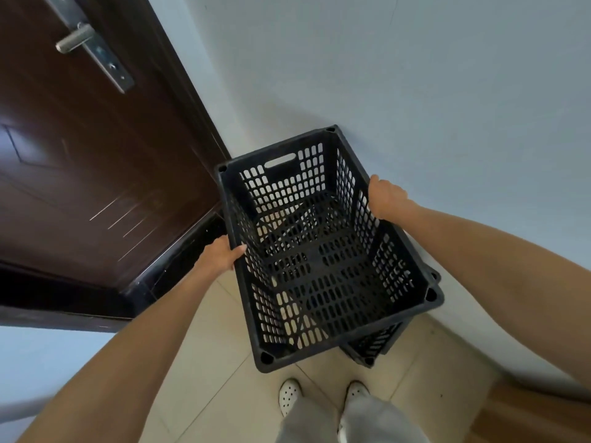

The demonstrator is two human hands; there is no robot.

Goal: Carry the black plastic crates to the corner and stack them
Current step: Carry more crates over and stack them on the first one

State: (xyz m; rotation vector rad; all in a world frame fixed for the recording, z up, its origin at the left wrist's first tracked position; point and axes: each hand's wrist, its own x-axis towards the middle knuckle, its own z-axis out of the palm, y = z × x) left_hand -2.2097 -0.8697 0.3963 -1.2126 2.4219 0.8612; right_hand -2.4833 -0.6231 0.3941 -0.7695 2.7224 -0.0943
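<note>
Two hands (220,255) on black crate (323,251)

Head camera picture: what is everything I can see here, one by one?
Top crate: one, black perforated plastic, empty, held over the corner.
Lower crate: at least one, black, on the floor under the top crate, mostly hidden.
Door: one, dark brown, left.
Door handle: one, silver, upper left.
Walls: pale blue-grey, behind and right.
Floor: beige tiles.
Wooden object: one, brown, bottom right, cut off.
Shoes: two, white, perforated, bottom centre.
Trousers: grey.
Left hand: gripping the top crate's left rim.
Right hand: gripping its right rim.
</note>
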